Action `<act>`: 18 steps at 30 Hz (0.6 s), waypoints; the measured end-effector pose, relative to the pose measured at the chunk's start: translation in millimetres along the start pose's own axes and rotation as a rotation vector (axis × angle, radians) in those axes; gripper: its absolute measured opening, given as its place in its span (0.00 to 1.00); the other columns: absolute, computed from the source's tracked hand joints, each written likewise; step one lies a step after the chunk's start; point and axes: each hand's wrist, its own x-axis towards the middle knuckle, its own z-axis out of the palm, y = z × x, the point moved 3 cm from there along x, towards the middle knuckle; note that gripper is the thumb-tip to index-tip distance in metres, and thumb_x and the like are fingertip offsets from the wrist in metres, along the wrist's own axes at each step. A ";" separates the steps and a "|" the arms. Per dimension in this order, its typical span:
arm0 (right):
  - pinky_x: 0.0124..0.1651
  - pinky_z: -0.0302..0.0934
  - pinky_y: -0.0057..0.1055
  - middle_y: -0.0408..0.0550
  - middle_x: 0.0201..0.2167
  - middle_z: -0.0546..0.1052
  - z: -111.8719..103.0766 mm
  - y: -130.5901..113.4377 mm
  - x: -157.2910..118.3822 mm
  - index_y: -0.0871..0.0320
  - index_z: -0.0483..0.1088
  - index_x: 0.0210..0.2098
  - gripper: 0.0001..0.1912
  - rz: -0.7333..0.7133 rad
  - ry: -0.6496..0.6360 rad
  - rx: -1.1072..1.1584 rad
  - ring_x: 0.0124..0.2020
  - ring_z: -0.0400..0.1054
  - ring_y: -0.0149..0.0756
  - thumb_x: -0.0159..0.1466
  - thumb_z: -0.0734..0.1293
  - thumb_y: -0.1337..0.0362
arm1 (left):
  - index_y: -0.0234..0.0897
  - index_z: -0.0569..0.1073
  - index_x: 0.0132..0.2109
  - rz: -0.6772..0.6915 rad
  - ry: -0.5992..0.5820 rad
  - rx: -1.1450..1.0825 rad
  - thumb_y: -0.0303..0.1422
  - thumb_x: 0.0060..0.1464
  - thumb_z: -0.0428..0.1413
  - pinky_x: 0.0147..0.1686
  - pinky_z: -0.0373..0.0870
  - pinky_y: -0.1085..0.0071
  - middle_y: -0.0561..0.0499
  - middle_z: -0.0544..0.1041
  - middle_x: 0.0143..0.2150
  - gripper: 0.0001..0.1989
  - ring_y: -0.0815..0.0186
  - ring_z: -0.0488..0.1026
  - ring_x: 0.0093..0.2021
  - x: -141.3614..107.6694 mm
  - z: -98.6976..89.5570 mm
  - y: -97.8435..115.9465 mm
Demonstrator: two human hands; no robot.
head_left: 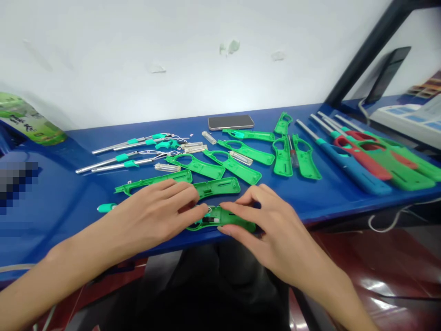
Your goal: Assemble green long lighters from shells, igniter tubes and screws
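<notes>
A green lighter half-shell [237, 220] lies at the front edge of the blue table, a small black and white part [211, 220] inside it. My left hand [160, 209] rests over the shell's left part, fingers bent and pressed on it and its thin wire. Thumb and fingers of my right hand [267, 220] grip the shell's edges near its middle. A teal-collared piece [106, 208] shows left of my left hand. Just behind my hands are two more green half-shells, one [218, 186] partly covered by my left hand.
Metal tubes with teal collars [127, 164] lie at the left, clear tanks [167, 167] and green half-shells [241, 170] in the middle. A phone [230, 122] is by the wall. Blue [358, 168], red and green lighters lie right. A green pouch [32, 122] stands far left.
</notes>
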 end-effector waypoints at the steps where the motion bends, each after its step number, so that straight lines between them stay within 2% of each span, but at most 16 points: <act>1: 0.46 0.71 0.46 0.51 0.45 0.75 0.1 0.2 -0.1 0.54 0.83 0.57 0.14 0.003 0.003 0.005 0.47 0.71 0.47 0.74 0.73 0.58 | 0.34 0.75 0.51 -0.008 0.004 0.006 0.19 0.75 0.42 0.41 0.77 0.63 0.46 0.80 0.40 0.17 0.59 0.81 0.42 0.1 -0.5 0.5; 8: 0.48 0.72 0.46 0.51 0.45 0.75 0.9 0.5 -0.2 0.53 0.82 0.57 0.15 0.022 -0.002 0.011 0.48 0.71 0.48 0.74 0.73 0.58 | 0.33 0.76 0.50 -0.003 -0.002 0.020 0.19 0.74 0.44 0.42 0.76 0.63 0.47 0.79 0.39 0.16 0.58 0.79 0.41 -0.4 1.7 2.3; 14: 0.44 0.71 0.44 0.50 0.43 0.75 2.2 1.6 0.5 0.55 0.82 0.57 0.15 0.021 0.017 0.035 0.46 0.72 0.47 0.73 0.74 0.60 | 0.34 0.76 0.51 -0.030 0.031 0.011 0.19 0.73 0.47 0.44 0.74 0.64 0.48 0.78 0.40 0.14 0.60 0.77 0.42 -5.2 2.6 3.7; 18: 0.45 0.71 0.42 0.49 0.43 0.76 3.2 2.9 -0.2 0.53 0.82 0.56 0.14 0.051 0.034 0.078 0.46 0.72 0.45 0.72 0.75 0.60 | 0.36 0.75 0.54 -0.091 0.105 0.004 0.20 0.73 0.47 0.44 0.72 0.64 0.47 0.79 0.43 0.14 0.60 0.76 0.44 -13.2 7.1 5.6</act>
